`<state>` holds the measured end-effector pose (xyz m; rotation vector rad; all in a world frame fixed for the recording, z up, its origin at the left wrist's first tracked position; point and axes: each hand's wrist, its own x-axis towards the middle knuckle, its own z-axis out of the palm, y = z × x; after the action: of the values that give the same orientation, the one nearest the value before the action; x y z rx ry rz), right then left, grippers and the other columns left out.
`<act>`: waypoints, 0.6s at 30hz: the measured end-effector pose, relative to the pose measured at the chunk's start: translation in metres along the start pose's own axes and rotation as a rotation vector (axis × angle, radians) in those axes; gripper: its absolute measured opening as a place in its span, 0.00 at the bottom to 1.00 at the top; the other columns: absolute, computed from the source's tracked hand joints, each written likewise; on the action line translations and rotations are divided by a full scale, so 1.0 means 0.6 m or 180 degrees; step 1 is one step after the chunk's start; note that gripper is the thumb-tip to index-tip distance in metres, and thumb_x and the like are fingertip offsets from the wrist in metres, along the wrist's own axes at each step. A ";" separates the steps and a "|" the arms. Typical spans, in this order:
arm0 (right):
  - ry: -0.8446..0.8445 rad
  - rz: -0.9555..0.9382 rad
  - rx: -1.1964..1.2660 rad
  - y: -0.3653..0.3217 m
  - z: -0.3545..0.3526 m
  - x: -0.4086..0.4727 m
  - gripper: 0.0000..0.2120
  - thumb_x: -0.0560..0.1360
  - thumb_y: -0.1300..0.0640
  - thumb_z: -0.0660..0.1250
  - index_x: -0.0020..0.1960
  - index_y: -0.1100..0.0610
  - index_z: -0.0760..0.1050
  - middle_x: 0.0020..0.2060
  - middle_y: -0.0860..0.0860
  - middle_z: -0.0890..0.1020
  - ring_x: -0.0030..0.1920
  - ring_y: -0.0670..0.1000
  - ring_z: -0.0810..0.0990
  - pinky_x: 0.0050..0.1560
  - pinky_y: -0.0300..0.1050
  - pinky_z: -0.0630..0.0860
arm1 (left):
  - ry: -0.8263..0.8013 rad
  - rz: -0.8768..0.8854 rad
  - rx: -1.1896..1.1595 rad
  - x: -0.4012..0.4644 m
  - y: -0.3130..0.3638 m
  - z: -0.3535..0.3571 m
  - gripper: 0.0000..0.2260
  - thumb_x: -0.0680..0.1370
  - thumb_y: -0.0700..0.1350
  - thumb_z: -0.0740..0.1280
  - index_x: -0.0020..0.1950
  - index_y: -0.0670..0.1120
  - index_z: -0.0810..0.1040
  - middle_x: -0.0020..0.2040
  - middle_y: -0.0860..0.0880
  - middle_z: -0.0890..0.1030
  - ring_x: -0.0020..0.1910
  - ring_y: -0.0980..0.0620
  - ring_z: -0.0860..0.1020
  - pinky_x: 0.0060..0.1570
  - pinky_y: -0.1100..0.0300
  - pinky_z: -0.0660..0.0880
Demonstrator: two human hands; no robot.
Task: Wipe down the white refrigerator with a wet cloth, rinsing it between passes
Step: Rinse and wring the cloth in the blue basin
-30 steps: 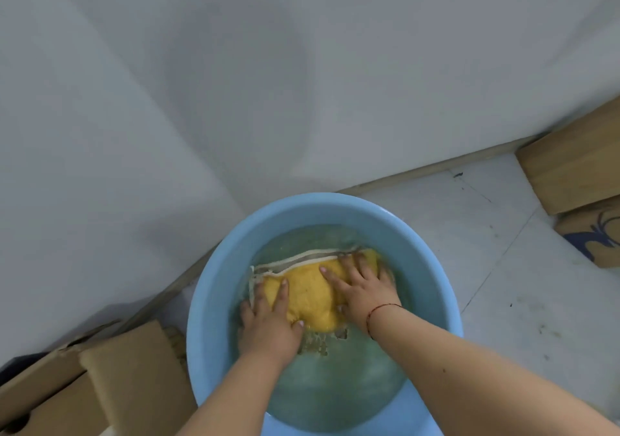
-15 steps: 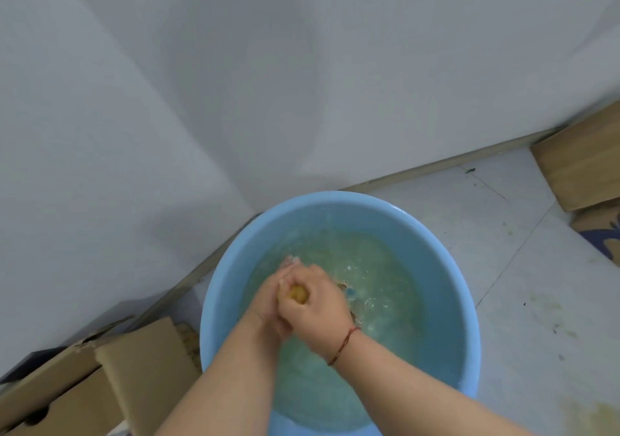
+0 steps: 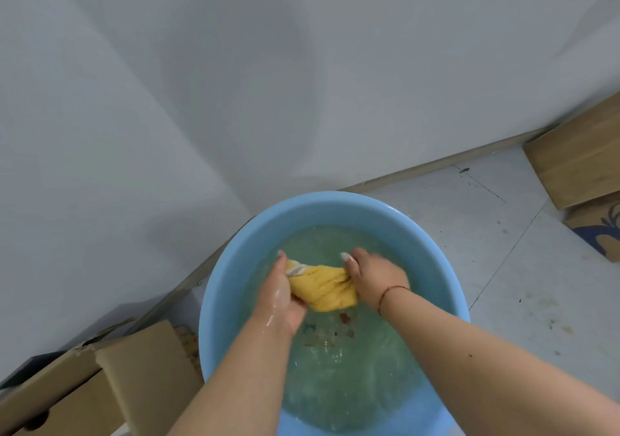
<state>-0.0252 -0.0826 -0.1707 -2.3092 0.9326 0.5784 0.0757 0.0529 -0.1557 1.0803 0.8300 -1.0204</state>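
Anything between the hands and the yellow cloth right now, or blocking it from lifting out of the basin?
Nothing visible. The left hand and right hand already grip the yellow cloth at opposite ends, over the water in the blue basin. The space above the basin is open.

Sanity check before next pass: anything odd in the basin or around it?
Yes: the water in the blue basin is murky, with brownish bits near the yellow cloth. The floor tile at right shows stains. No spill visible.
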 end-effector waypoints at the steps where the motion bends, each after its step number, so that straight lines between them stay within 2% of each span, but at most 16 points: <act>1: -0.0182 0.0018 -0.0058 0.025 0.011 -0.007 0.22 0.80 0.36 0.46 0.58 0.47 0.71 0.53 0.54 0.75 0.58 0.57 0.74 0.56 0.50 0.71 | 0.0126 0.0192 0.0176 0.000 0.004 -0.007 0.15 0.81 0.55 0.63 0.58 0.44 0.75 0.55 0.39 0.81 0.52 0.41 0.81 0.53 0.43 0.78; 3: -0.0686 -0.0004 -0.0292 0.058 0.035 -0.025 0.25 0.77 0.35 0.53 0.70 0.44 0.63 0.62 0.54 0.71 0.65 0.58 0.69 0.65 0.50 0.67 | 0.0420 0.0656 0.1239 0.001 0.012 -0.035 0.12 0.80 0.51 0.64 0.63 0.50 0.73 0.62 0.43 0.78 0.57 0.42 0.79 0.53 0.45 0.78; 4: -0.0926 0.0021 -0.0448 0.063 0.047 -0.031 0.27 0.76 0.37 0.59 0.72 0.44 0.60 0.64 0.53 0.71 0.65 0.58 0.70 0.64 0.49 0.69 | 0.0493 0.0851 0.2205 -0.001 0.015 -0.051 0.16 0.80 0.49 0.64 0.67 0.54 0.70 0.67 0.44 0.75 0.61 0.43 0.76 0.57 0.47 0.77; 5: -0.1102 0.0047 -0.0572 0.061 0.053 -0.037 0.28 0.74 0.41 0.63 0.71 0.46 0.60 0.63 0.53 0.73 0.63 0.57 0.73 0.61 0.48 0.71 | 0.0595 0.1020 0.3250 0.000 0.013 -0.065 0.22 0.79 0.48 0.64 0.72 0.56 0.66 0.70 0.45 0.70 0.64 0.43 0.73 0.60 0.51 0.74; 7: -0.1271 -0.0089 -0.0895 0.039 0.053 -0.043 0.22 0.74 0.49 0.64 0.67 0.48 0.65 0.59 0.52 0.78 0.56 0.57 0.78 0.54 0.47 0.75 | 0.0747 0.1543 0.4971 -0.006 0.000 -0.076 0.30 0.75 0.48 0.65 0.76 0.56 0.61 0.74 0.44 0.63 0.70 0.44 0.67 0.65 0.55 0.69; 8: -0.1276 -0.0277 -0.1117 0.020 0.043 -0.044 0.18 0.74 0.50 0.65 0.63 0.49 0.69 0.56 0.52 0.80 0.52 0.57 0.78 0.51 0.47 0.75 | 0.0581 0.1888 0.5592 -0.012 -0.005 -0.075 0.33 0.73 0.47 0.67 0.77 0.55 0.61 0.76 0.45 0.59 0.73 0.44 0.63 0.69 0.56 0.65; 9: -0.1251 -0.0517 -0.1325 -0.001 0.026 -0.047 0.15 0.75 0.52 0.65 0.60 0.50 0.71 0.53 0.52 0.80 0.48 0.57 0.78 0.49 0.47 0.76 | 0.0166 0.2173 0.5949 -0.015 -0.010 -0.070 0.36 0.71 0.46 0.69 0.77 0.53 0.61 0.77 0.48 0.58 0.75 0.45 0.60 0.72 0.57 0.59; 10: -0.1219 -0.0793 -0.1470 -0.023 0.006 -0.048 0.14 0.74 0.54 0.64 0.60 0.50 0.72 0.52 0.53 0.80 0.48 0.58 0.77 0.48 0.47 0.75 | -0.0423 0.2309 0.6044 -0.019 -0.015 -0.062 0.38 0.69 0.44 0.72 0.77 0.52 0.62 0.77 0.51 0.59 0.76 0.48 0.58 0.73 0.60 0.55; 11: -0.1142 -0.1077 -0.1499 -0.045 -0.021 -0.053 0.15 0.74 0.55 0.64 0.60 0.50 0.73 0.52 0.53 0.80 0.49 0.58 0.78 0.47 0.46 0.75 | -0.1037 0.2222 0.5886 -0.016 -0.020 -0.055 0.38 0.66 0.43 0.73 0.75 0.52 0.65 0.75 0.53 0.63 0.75 0.52 0.59 0.73 0.61 0.55; 12: -0.1020 -0.1310 -0.1414 -0.064 -0.050 -0.057 0.15 0.72 0.54 0.64 0.59 0.51 0.75 0.52 0.53 0.80 0.50 0.58 0.79 0.47 0.45 0.75 | -0.1435 0.1971 0.5415 -0.025 -0.021 -0.041 0.36 0.64 0.40 0.74 0.71 0.51 0.69 0.70 0.55 0.68 0.71 0.58 0.65 0.71 0.63 0.61; 14: -0.0701 -0.1631 -0.0873 -0.085 -0.113 -0.059 0.14 0.68 0.51 0.64 0.51 0.55 0.79 0.48 0.54 0.80 0.49 0.57 0.80 0.47 0.48 0.78 | -0.1543 0.1713 0.4263 -0.035 -0.022 -0.019 0.26 0.64 0.35 0.75 0.59 0.52 0.76 0.55 0.54 0.79 0.53 0.65 0.76 0.55 0.65 0.73; 15: -0.0591 -0.1683 -0.0457 -0.083 -0.141 -0.055 0.13 0.65 0.53 0.64 0.46 0.57 0.79 0.45 0.56 0.80 0.46 0.57 0.80 0.46 0.51 0.78 | -0.1499 0.1713 0.3881 -0.043 -0.015 -0.008 0.22 0.64 0.35 0.77 0.54 0.51 0.78 0.49 0.52 0.81 0.46 0.64 0.78 0.48 0.63 0.75; 17: -0.0346 -0.1500 0.0606 -0.057 -0.183 -0.038 0.12 0.59 0.57 0.64 0.41 0.60 0.77 0.42 0.58 0.80 0.43 0.58 0.80 0.43 0.52 0.79 | -0.1527 0.1756 0.3571 -0.054 0.003 0.011 0.16 0.66 0.38 0.79 0.50 0.47 0.79 0.43 0.47 0.83 0.42 0.56 0.79 0.44 0.55 0.79; 18: -0.0236 -0.1232 0.1239 -0.038 -0.191 -0.031 0.14 0.57 0.58 0.64 0.41 0.59 0.77 0.40 0.57 0.79 0.41 0.56 0.79 0.42 0.49 0.78 | -0.1547 0.1759 0.3457 -0.061 0.012 0.020 0.16 0.66 0.39 0.79 0.50 0.45 0.79 0.42 0.47 0.83 0.41 0.55 0.80 0.43 0.56 0.80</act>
<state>-0.0008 -0.1346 -0.0674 -2.0222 0.4886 0.2854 0.0712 0.0512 -0.1166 1.7159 -0.5090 -1.1731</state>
